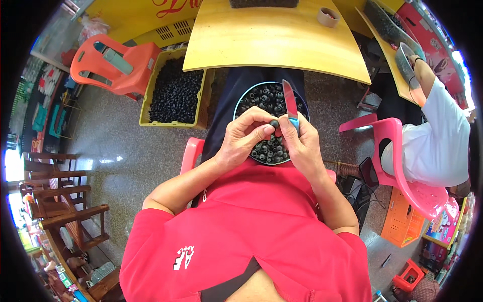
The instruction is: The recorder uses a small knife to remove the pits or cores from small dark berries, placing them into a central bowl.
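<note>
My left hand pinches a small dark round piece between thumb and fingers; its exact kind cannot be made out. My right hand grips a knife by its blue handle, the blade pointing up and away from me with a red reflection on it. The right thumb is close to the small piece. Below both hands, a round basin with a pale blue rim rests between my legs. Many dark round pieces fill it, several showing pale ring-like ends. My hands hide part of the basin.
A yellow table stands ahead, bearing a tape roll. At left, a yellow crate holds small dark pieces, beside an orange-red chair with a bottle. At right, a person sits on a pink chair above an orange crate.
</note>
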`<act>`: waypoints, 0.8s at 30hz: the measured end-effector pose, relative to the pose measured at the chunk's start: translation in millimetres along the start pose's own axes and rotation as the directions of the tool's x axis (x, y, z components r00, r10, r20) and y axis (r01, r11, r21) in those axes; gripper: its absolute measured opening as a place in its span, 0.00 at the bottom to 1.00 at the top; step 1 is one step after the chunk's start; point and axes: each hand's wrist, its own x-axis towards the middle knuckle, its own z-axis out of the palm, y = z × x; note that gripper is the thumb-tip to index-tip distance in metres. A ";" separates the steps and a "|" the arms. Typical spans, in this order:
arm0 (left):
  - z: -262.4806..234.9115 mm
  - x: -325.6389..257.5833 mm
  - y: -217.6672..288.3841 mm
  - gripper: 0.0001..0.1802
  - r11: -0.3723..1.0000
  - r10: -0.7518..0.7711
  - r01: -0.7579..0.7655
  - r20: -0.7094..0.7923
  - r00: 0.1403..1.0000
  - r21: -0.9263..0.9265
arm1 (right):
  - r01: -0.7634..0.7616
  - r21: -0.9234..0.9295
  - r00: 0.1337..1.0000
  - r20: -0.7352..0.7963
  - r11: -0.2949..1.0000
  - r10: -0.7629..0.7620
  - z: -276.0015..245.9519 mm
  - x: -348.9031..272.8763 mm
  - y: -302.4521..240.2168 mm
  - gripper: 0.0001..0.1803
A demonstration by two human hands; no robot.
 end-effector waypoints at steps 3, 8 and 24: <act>-0.3 -0.7 -0.6 0.07 0.995 -0.089 0.089 -0.009 0.996 -0.042 | 0.238 -0.290 0.968 -0.007 0.927 -0.251 -3.7 3.5 3.1 0.09; 0.3 1.5 -6.3 0.08 0.989 -0.069 0.061 -0.054 0.996 -0.132 | 0.404 -0.564 0.898 0.095 0.720 -0.429 -6.7 -1.8 -0.4 0.05; 4.0 1.3 -5.8 0.07 0.996 -0.058 0.053 -0.062 0.996 -0.076 | 0.405 -0.647 0.885 0.100 0.646 -0.455 -3.9 -2.9 1.0 0.06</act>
